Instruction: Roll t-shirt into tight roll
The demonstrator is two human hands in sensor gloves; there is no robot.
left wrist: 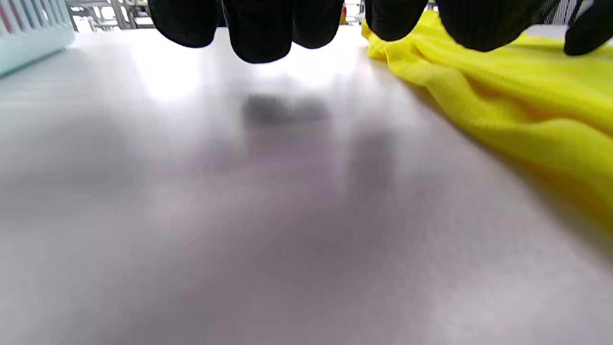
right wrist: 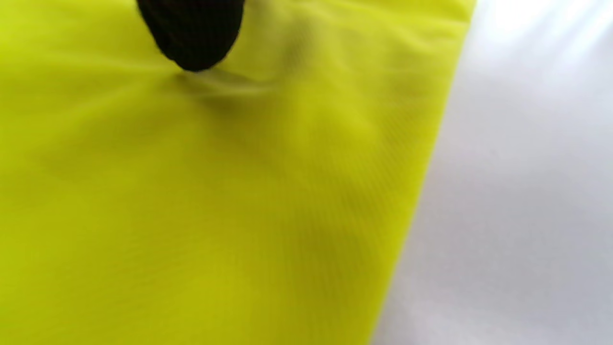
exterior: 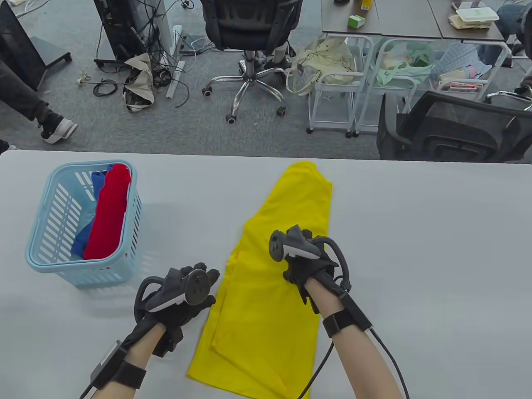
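Surroundings: grey carpeted floor beyond the counter, with an office chair (exterior: 249,37), a tangle of cables (exterior: 153,70) and white wire racks (exterior: 353,91) holding bags.
Counter: pale grey counter (exterior: 436,249), matte, carrying all task items.
T-shirt: yellow t-shirt (exterior: 274,282), folded lengthwise into a long strip, lying flat at centre counter and running from the near edge toward the far edge (slightly angled, far end leaning right). No rolled portion visible.
Basket: light blue basket (exterior: 50,232) at far left of the counter, well apart from the t-shirt. Contents: a red garment (exterior: 109,212) and a blue garment (exterior: 96,183), both bundled lengthwise.
Right hand: right hand (exterior: 309,266) resting on the middle of the t-shirt, palm down. The right wrist view shows one fingertip (right wrist: 194,33) pressing into the fabric, which puckers round it. Grip: fingers pressing, nothing pinched that can be seen.
Left hand: left hand (exterior: 183,299) on the counter just beside the t-shirt's left edge. The left wrist view shows the fingertips (left wrist: 261,28) hanging above the bare counter, some over the fabric edge. Grip: relaxed, holding nothing.
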